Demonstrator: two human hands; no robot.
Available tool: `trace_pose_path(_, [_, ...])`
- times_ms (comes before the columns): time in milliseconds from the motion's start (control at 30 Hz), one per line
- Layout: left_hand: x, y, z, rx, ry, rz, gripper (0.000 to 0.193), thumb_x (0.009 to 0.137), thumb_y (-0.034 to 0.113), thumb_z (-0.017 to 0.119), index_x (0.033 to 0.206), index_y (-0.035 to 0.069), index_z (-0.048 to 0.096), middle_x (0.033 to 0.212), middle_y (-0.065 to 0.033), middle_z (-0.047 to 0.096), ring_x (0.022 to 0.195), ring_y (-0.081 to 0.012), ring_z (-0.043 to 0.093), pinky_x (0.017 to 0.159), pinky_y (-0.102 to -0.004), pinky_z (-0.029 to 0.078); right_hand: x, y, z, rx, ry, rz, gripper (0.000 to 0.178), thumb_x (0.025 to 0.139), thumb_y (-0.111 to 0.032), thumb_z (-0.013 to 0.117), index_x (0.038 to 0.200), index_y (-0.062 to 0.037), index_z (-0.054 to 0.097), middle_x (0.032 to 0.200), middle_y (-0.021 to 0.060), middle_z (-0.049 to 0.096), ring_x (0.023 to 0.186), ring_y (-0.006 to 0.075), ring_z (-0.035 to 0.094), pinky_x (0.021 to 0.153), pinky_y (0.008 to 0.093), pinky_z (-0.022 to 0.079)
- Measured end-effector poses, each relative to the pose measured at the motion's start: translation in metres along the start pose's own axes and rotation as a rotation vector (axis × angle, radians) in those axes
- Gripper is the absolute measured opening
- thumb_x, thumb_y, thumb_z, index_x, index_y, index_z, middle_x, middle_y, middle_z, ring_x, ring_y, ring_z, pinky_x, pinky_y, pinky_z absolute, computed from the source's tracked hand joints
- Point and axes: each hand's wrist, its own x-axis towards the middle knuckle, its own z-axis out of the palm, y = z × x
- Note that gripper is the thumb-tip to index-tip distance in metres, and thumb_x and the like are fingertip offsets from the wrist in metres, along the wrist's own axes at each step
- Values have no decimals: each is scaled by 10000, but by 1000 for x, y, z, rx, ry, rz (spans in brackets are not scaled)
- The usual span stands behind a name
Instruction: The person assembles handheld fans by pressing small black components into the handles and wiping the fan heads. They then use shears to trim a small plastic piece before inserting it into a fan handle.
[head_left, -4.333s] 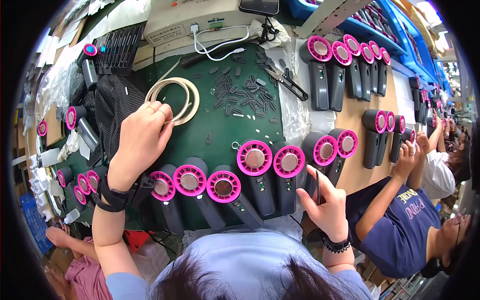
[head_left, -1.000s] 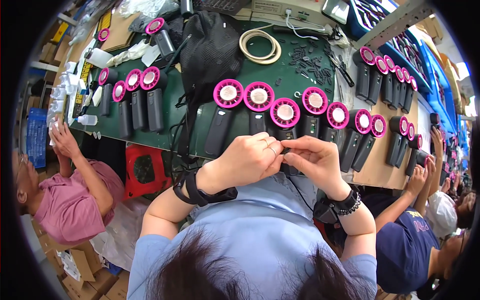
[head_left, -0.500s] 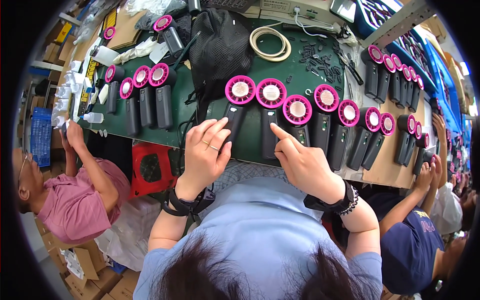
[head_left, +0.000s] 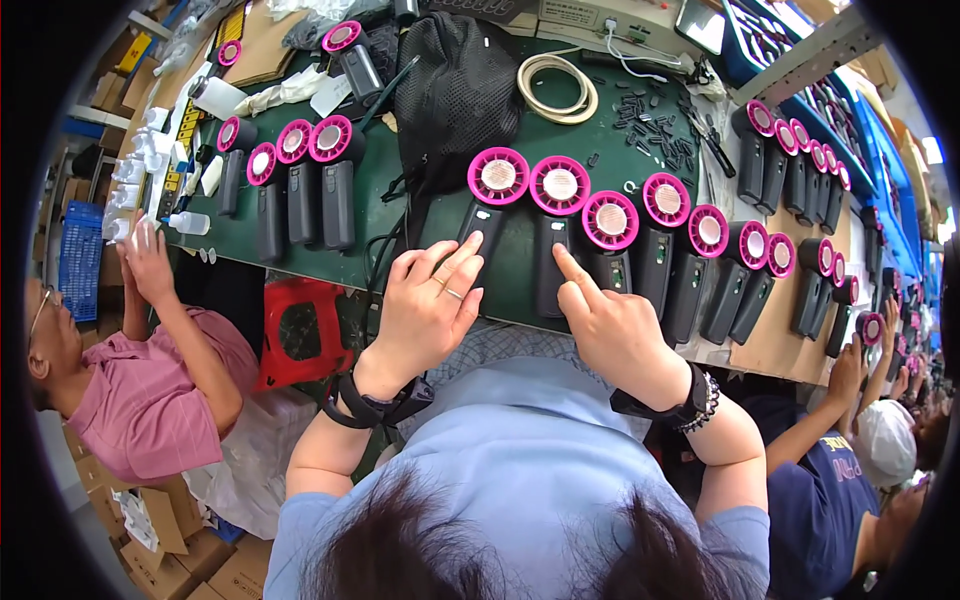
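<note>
A row of dark grey handheld fans with round pink heads runs along the front of the green worktable. My left hand [head_left: 425, 300] lies with its fingers stretched out over the handle of the leftmost fan [head_left: 483, 228]; the fingertips rest at or just below its small white spot. With the index finger extended and the other fingers curled, my right hand [head_left: 615, 320] points at the handle of the second fan [head_left: 553, 275], the fingertip just below a similar spot. Neither hand grips anything. Beside my right hand, a third fan [head_left: 612, 262] shows a green patch on its handle.
More fans [head_left: 302, 200] lie to the left, others [head_left: 765, 170] to the right. Behind are a black mesh bag [head_left: 450, 110], a coiled cream hose [head_left: 558, 90] and scattered small black parts [head_left: 650, 125]. Co-workers sit left, in a pink shirt [head_left: 170, 390], and right, in a navy shirt [head_left: 825, 500].
The view has shifted slightly, moving the table things rightward. My left fingertips lie a little farther onto the first handle; my right hand hardly differs. The left co-worker's hands have opened and lifted.
</note>
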Motion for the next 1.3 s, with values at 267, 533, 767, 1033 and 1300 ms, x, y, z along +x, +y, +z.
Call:
trace_pose_path(267, [23,20,-4,-181,61,161,382,760,92,698,1131,59,617,1289,-90,610,1118,-276,575,930,-416,439,-24,65,-29,748,356,111,90,864,18,659,952,25,644,1073,94,686,722,113,670,640,244,546])
trace_pose_path(533, [59,72,39,-309,-146,668,298,813,138,627,1102,70,651,1255,-56,635,1185,-205,575,997,-366,448,-11,84,-15,1023,70,266,111,897,10,652,997,33,695,908,35,688,763,70,650,694,206,548])
trace_pose_path(767, [56,70,45,-249,-220,682,286,846,150,580,1109,79,666,1248,-48,644,1236,-182,559,1074,-373,418,-8,92,-16,1221,63,449,94,883,-2,680,968,34,697,840,32,699,740,64,655,689,199,548])
trace_pose_path(1033, [48,56,41,-330,-219,612,252,837,153,599,1062,72,680,1227,-55,655,1216,-192,579,1068,-376,432,3,76,-4,1205,66,423,71,877,-12,692,927,37,682,815,32,693,708,43,642,659,185,536])
trace_pose_path(1300, [48,55,42,-374,-210,585,227,834,150,608,1031,66,682,1218,-57,659,1205,-196,587,1057,-379,447,13,73,5,1108,31,412,90,874,-47,712,916,26,682,780,5,679,652,21,612,587,157,492])
